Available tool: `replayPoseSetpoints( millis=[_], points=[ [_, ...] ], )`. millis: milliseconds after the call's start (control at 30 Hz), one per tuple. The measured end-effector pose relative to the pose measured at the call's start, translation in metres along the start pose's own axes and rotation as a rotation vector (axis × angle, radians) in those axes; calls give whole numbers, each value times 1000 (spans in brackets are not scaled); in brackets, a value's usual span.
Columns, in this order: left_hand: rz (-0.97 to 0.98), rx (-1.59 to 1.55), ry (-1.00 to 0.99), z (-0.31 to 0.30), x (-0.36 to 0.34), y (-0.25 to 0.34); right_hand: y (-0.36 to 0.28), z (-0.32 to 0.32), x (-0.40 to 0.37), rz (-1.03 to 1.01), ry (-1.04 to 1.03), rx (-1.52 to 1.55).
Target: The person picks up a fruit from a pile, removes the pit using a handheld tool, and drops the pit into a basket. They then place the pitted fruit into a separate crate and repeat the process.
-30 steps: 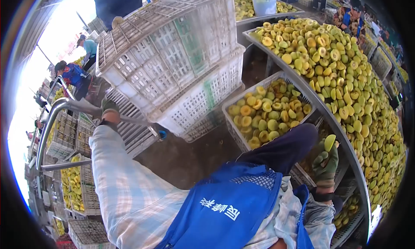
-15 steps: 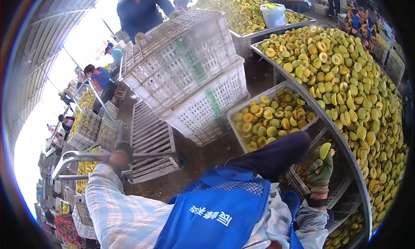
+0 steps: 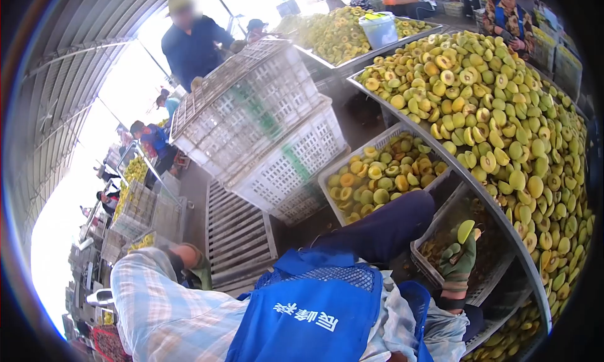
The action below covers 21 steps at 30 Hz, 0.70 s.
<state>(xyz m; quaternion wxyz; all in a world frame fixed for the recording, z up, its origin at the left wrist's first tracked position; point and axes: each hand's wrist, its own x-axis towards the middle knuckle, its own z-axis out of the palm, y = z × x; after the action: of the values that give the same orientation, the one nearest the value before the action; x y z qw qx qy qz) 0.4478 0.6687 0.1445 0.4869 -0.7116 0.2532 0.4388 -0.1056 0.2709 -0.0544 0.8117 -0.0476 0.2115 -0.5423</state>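
Note:
My right hand (image 3: 458, 262), in a green glove with a striped cuff, holds a yellow-green fruit half (image 3: 465, 230) at its fingertips. Below it sits a crate (image 3: 423, 259) with dark scraps inside. My left hand (image 3: 202, 271), also gloved, hangs at the end of the plaid sleeve beside a slatted metal rack (image 3: 242, 230); its fingers are blurred and partly hidden. A bent metal handle (image 3: 100, 297) shows past my left forearm, apart from the hand. To the right, halved fruit (image 3: 503, 129) lies heaped on a metal-edged table (image 3: 434, 143).
Two stacked white crates (image 3: 251, 110) stand ahead, with a person (image 3: 195, 44) behind touching the top one. A crate of fruit halves (image 3: 324, 181) rests by my knee. A white bucket (image 3: 379, 32) stands on the farther fruit table. Other people work at left and far right.
My left hand has come off the metal handle and moved a little right and down. The right hand still holds the fruit half. My view has shifted slightly.

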Motion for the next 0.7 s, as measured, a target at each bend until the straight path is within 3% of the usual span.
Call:
replayPoseSetpoints(
  millis=[367,567,667,700],
  points=[
    [70,-50,27,18,34,24,2,-4,3,0,70,-16],
    [167,-95,112,41,85,67,18,9,9,53,119,-97],
    [203,-107,137,47,100,74,23,11,15,163,34,-59],
    [211,-101,140,47,103,74,25,22,14,295,-261,44]
  ],
)
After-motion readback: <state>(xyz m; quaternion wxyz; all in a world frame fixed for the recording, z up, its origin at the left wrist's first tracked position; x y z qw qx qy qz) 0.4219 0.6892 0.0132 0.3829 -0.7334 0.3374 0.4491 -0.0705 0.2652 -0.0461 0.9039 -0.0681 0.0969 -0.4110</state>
